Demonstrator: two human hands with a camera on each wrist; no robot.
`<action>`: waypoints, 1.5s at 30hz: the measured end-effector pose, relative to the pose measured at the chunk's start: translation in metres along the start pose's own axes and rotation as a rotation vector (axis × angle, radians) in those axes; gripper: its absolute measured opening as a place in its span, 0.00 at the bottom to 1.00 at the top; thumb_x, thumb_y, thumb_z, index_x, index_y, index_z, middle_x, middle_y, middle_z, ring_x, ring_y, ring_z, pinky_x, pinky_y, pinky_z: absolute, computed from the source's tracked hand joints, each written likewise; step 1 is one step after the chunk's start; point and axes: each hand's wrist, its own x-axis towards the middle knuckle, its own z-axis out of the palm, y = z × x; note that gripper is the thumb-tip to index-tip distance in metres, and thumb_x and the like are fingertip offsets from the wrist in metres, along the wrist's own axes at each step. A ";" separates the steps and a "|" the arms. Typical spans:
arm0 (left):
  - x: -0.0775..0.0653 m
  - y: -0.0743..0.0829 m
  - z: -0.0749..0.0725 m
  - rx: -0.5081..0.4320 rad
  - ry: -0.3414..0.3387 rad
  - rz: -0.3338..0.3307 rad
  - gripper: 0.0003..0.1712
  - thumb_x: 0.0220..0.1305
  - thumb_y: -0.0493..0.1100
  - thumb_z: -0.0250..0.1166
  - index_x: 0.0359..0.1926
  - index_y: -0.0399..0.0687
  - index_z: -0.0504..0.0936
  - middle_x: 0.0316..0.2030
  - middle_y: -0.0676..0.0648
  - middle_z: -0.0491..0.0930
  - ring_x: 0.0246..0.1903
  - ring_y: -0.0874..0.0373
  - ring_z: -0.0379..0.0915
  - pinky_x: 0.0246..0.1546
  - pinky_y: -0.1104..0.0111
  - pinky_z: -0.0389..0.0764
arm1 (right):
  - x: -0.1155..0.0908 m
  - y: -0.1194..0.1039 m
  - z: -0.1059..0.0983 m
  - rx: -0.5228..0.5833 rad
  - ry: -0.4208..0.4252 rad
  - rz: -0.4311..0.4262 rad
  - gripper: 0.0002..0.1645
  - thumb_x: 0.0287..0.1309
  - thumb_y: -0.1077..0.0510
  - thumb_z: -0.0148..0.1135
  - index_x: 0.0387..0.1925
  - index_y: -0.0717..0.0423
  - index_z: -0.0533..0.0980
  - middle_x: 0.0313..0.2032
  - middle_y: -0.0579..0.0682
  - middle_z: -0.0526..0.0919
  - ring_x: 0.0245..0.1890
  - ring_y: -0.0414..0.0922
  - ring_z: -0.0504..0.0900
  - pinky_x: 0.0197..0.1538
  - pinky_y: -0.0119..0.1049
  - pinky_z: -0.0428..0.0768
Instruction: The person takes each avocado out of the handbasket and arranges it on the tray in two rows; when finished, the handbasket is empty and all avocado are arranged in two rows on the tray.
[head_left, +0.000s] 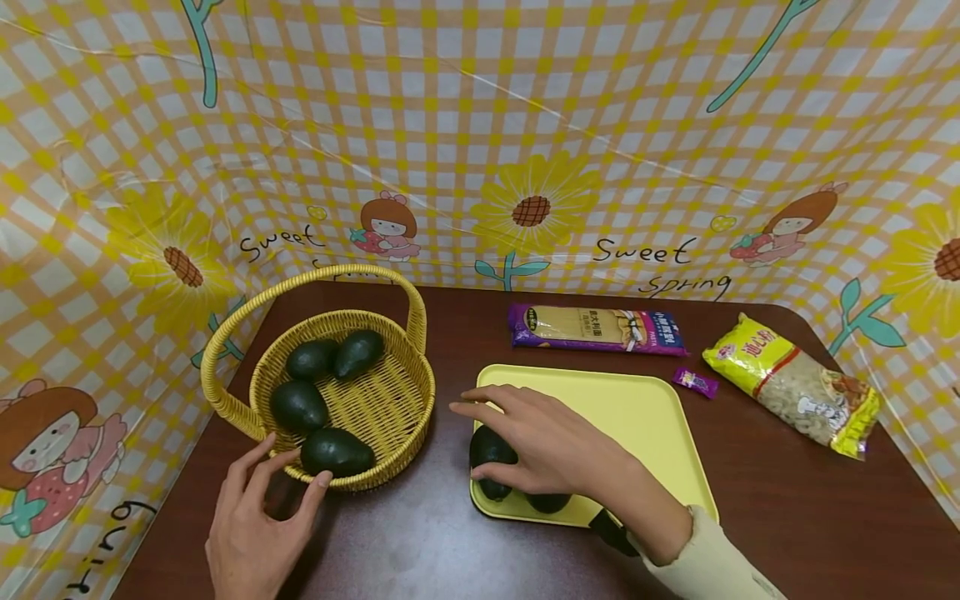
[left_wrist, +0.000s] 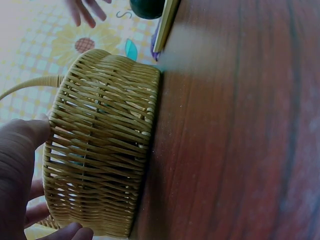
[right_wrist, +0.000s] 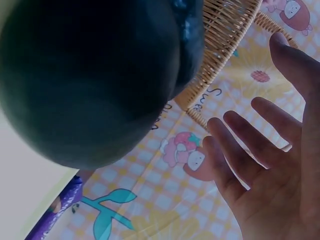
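Observation:
Several dark green avocados (head_left: 337,452) lie along the left and near side of a yellow wicker basket (head_left: 405,467) with an arched handle. My left hand (head_left: 258,517) touches the near-left rim with spread fingertips and thumb; in the left wrist view its thumb (left_wrist: 37,129) rests at the woven rim. My right hand (head_left: 551,442) reaches over the near-left part of a yellow tray (head_left: 637,417). Below it are an avocado (head_left: 491,458) and a second avocado (head_left: 550,502), partly hidden. The right wrist view shows spread fingers (right_wrist: 245,135) apart from the avocados (right_wrist: 90,90).
Behind the tray lies a purple pasta packet (head_left: 596,328). A small purple packet (head_left: 696,382) and a yellow bag (head_left: 795,387) with pale contents are to the right. A checked cloth (head_left: 465,125) hangs behind the dark brown table (head_left: 390,542).

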 end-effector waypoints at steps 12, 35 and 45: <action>0.000 -0.002 0.001 0.003 0.006 0.009 0.25 0.54 0.49 0.87 0.52 0.51 0.90 0.65 0.47 0.81 0.54 0.43 0.81 0.38 0.39 0.82 | 0.020 -0.005 0.001 0.022 -0.027 -0.040 0.43 0.67 0.36 0.74 0.76 0.48 0.73 0.70 0.50 0.77 0.65 0.48 0.80 0.65 0.49 0.81; 0.000 -0.003 0.001 0.003 -0.005 -0.004 0.25 0.55 0.50 0.87 0.52 0.52 0.90 0.66 0.48 0.81 0.56 0.43 0.81 0.39 0.39 0.82 | 0.054 -0.016 0.003 -0.056 -0.078 -0.180 0.42 0.70 0.35 0.70 0.75 0.50 0.73 0.66 0.52 0.80 0.61 0.50 0.83 0.62 0.46 0.84; 0.001 -0.003 0.001 0.007 -0.003 0.007 0.25 0.55 0.51 0.87 0.52 0.51 0.91 0.66 0.47 0.81 0.56 0.43 0.81 0.37 0.39 0.83 | 0.072 -0.024 0.008 -0.067 -0.109 -0.219 0.39 0.73 0.37 0.68 0.76 0.49 0.72 0.67 0.51 0.79 0.63 0.49 0.82 0.63 0.46 0.83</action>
